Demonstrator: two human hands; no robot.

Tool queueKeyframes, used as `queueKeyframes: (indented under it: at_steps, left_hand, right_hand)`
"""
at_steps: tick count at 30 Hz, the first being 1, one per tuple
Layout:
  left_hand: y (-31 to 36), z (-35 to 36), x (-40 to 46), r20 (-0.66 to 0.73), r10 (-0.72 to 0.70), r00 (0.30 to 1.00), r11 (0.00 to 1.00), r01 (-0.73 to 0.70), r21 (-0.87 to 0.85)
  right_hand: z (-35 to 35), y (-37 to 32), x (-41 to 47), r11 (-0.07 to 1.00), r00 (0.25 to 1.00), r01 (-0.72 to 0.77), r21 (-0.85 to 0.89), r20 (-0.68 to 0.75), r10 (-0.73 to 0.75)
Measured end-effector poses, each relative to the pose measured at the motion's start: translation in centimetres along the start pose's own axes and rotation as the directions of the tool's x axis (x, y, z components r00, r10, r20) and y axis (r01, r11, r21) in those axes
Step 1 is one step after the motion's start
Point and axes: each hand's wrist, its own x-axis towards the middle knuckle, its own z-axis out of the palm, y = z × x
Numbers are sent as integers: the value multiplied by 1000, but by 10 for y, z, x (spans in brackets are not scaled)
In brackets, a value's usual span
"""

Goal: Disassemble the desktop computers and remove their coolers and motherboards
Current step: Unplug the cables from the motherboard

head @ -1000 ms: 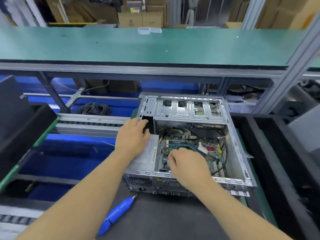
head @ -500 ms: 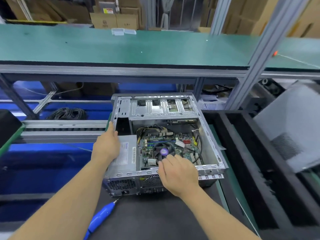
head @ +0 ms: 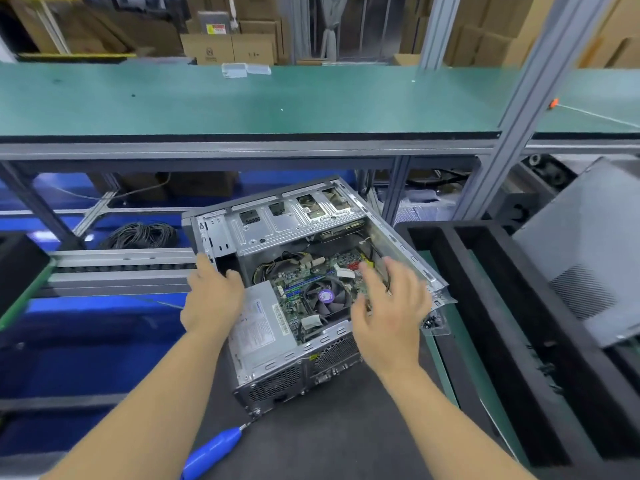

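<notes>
**Case swung round on the bench**

Since half a second ago the open computer case has turned, its far end now angled off to the right, and the right hand has lifted off the near rim. That hand now hovers over the right side of the case with fingers spread and relaxed, holding nothing. The left hand rests against the case's left wall, beside the grey power supply; whether its fingers curl over the edge I cannot tell. Between the two hands, down inside the case, sit the cooler fan and the green motherboard under it. Below the left forearm, a blue screwdriver lies on the dark mat, its tip near the case's near corner.
</notes>
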Motion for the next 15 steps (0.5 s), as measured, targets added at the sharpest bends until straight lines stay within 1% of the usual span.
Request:
queueKeyframes:
  at_steps: [1,2,3,4,5,6,10,13,15]
  left_hand:
    - [2,-1,7,8,36,999,999,-36,-19]
    - [3,0,13,17,64,998,998,-64,-25]
    - [3,1,18,33,71,997,997,-71,-15]
    - [2,3,20,49,61,997,998,-61,3]
    - [2,5,22,56,45,997,999,-46,19]
    - [2,7,22,56,30,998,999,-31,27]
    - [-3,12,17,36,-9,999,1000,9,2]
    - [-3,13,9,-12,-57,998,998,56,-10]
    - [-2,14,2,-32,-91,995,996,90,-24]
  right_hand:
    - [0,0,0,985,985,-172,-25,24,172]
    - [2,1,1,951,947,-304,-53,98,307]
    - [3,3,3,922,902,-377,-82,192,386]
    - [5,5,6,907,864,-407,-108,276,421]
    - [8,7,9,905,844,-408,-122,326,425]
    - [11,9,11,910,843,-396,-125,345,414]
    - [18,17,19,938,869,-326,-116,353,345]
    - [24,25,33,951,866,-277,-133,394,308]
    - [29,32,42,964,864,-246,-103,428,267]
